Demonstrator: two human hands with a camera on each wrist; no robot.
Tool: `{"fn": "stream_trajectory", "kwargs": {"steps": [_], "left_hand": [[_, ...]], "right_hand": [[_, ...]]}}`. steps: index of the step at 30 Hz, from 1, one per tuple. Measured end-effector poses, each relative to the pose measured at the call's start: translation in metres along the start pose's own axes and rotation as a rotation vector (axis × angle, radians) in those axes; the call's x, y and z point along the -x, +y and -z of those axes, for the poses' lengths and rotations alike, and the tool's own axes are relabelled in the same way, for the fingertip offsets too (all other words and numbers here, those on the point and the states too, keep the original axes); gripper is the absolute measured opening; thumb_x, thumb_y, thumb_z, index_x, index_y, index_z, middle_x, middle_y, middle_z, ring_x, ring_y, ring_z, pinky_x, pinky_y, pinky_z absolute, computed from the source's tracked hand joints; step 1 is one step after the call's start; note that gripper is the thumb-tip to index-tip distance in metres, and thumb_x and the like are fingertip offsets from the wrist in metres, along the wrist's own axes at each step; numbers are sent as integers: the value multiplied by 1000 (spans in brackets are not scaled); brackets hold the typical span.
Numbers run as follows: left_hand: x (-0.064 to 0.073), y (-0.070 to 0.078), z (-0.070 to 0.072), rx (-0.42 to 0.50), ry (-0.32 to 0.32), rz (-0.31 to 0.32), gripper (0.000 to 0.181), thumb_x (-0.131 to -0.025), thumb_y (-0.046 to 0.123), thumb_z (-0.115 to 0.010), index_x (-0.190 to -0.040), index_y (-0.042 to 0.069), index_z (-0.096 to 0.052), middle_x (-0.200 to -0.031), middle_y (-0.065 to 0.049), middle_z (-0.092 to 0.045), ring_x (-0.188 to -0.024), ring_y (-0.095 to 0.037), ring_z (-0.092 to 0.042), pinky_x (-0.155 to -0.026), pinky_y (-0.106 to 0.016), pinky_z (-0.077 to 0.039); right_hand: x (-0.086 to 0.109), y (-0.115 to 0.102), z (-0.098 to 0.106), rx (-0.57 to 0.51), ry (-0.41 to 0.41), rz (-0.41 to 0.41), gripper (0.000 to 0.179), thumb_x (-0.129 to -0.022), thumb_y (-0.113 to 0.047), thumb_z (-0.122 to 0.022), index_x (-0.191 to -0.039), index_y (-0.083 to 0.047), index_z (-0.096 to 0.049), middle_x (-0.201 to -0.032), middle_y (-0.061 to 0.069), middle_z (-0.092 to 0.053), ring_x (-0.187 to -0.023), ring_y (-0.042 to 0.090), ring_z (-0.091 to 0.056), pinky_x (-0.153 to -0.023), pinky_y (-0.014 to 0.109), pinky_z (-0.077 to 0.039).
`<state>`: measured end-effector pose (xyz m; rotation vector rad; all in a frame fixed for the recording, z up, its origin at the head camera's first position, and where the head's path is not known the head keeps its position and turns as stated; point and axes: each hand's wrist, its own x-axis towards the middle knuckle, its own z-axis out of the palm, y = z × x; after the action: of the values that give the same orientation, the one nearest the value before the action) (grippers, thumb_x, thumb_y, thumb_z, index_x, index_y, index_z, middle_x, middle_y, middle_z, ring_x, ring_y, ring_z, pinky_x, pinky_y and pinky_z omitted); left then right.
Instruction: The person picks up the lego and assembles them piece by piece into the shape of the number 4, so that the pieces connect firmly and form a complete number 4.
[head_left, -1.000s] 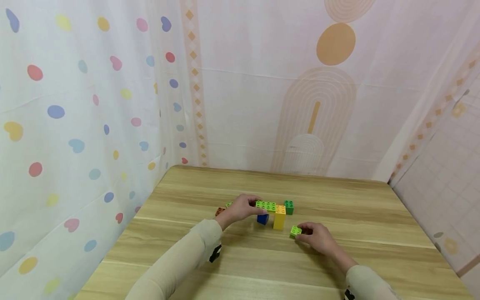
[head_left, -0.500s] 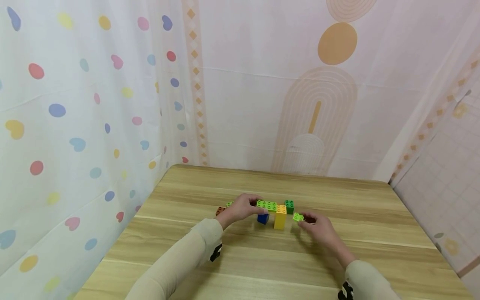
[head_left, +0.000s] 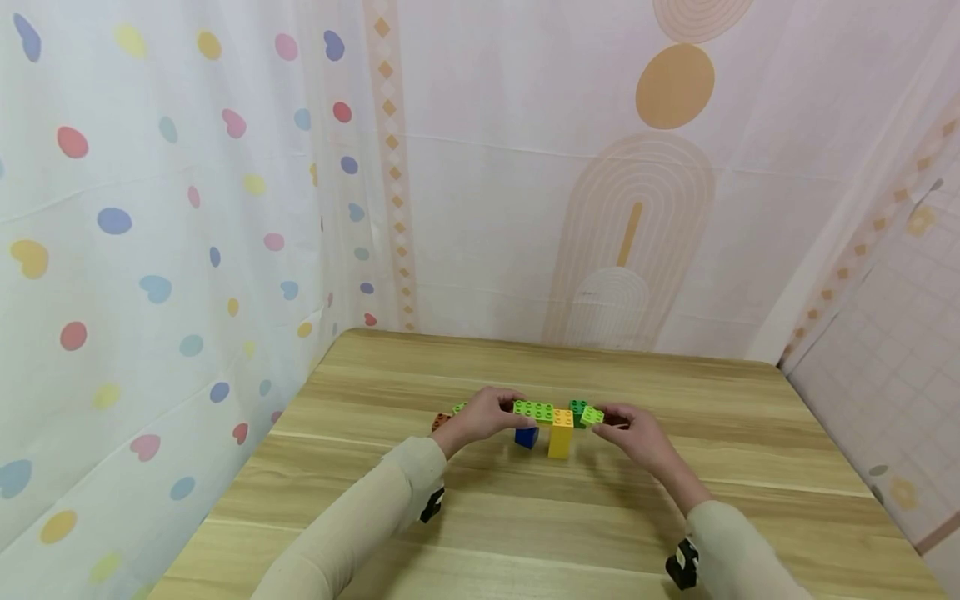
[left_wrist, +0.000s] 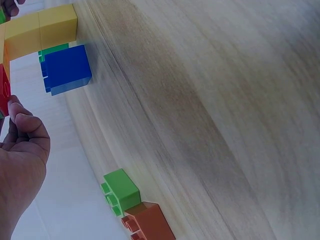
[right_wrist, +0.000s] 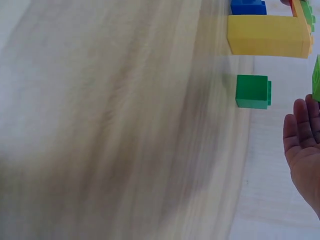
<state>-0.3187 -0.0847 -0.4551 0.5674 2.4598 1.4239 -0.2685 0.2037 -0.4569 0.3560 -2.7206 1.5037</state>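
Small lime-green brick (head_left: 592,416), 4 studs on top: raised off the table, just right of the yellow column (head_left: 559,440). Pinched between thumb and fingers of the right hand (head_left: 637,435). Changed within the last 1.0 s: lifted from a lower spot nearer the person and carried to the column's side. Significance, by judgement: the piece is now close to the upper end of the structure; the right wrist view shows a gap, so no join yet.

Long lime-green brick (head_left: 533,412), 8 studs: adjoining the column's top, its left end gripped by the left hand (head_left: 486,414), position unaltered. Red piece (left_wrist: 4,90): at the left fingertips.

Blue brick (head_left: 527,437): on the table, left of the column. Dark green brick (right_wrist: 252,91): on the table, beyond the column.

Brown brick (left_wrist: 151,222) and green brick (left_wrist: 122,190): touching or nearly so, left of the structure.

Wood-grain table (head_left: 480,525): beneath all; patterned curtains (head_left: 480,208) behind.
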Motion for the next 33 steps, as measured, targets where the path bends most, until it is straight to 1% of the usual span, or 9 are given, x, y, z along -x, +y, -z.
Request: {"fn": "stream_trajectory", "kwargs": {"steps": [7,9,13,19,23,28,33], "left_hand": [[0,-1,0,-12,-1,2,45,-85,34,-80,-122,12,-70,-97,0,-65,-83,-16,-55,-72,-30,-48],[0,0,0,-13,-3,4,45,-85,34,-80,-123,12,-69,-97,0,-66,-83,-16,-55,-73,-30,-48],[0,0,1,-14,-4,2,47,-85,34,-80,-124,11,-69,-98,0,-66,-84,-16,-56,-73,-30,-48],[0,1,1,-21,-6,7,48,-85,36,-80,-125,12,-68,-99,1,-66,-86,-15,-58,-75,-31,-49],[0,2,1,-25,-7,-1,46,-86,35,-79,-124,11,-69,-97,1,-66,-84,-15,-58,-73,-31,-49],[1,2,1,-19,-11,-11,42,-86,34,-79,-121,12,-70,-96,0,-66,-82,-16,-56,-71,-30,-47],[2,3,1,-22,-14,-14,41,-87,34,-78,-121,13,-70,-96,1,-66,-83,-15,-56,-72,-30,-47]], "right_hand": [[-8,-8,-2,24,-38,45,41,-94,-22,-71,-129,-2,-64,-119,12,-64,-107,27,-60,-88,43,-51],[-10,-11,-3,26,-50,54,40,-94,-22,-71,-128,-3,-65,-119,11,-64,-106,26,-60,-89,43,-51],[-15,-16,-5,49,-72,71,39,-93,-23,-72,-127,-5,-67,-120,9,-64,-106,26,-60,-89,43,-51],[-20,-21,-9,77,-116,90,39,-94,-22,-71,-127,-3,-66,-120,10,-64,-108,28,-59,-89,44,-51],[-23,-23,-11,87,-142,103,38,-94,-22,-70,-126,-2,-66,-119,10,-64,-108,27,-58,-88,43,-51],[-26,-25,-12,99,-165,98,39,-94,-23,-70,-127,-3,-66,-121,11,-63,-107,28,-58,-86,41,-51],[-28,-26,-13,100,-187,121,38,-94,-21,-70,-126,-1,-66,-120,12,-63,-104,28,-58,-85,41,-52]]}}
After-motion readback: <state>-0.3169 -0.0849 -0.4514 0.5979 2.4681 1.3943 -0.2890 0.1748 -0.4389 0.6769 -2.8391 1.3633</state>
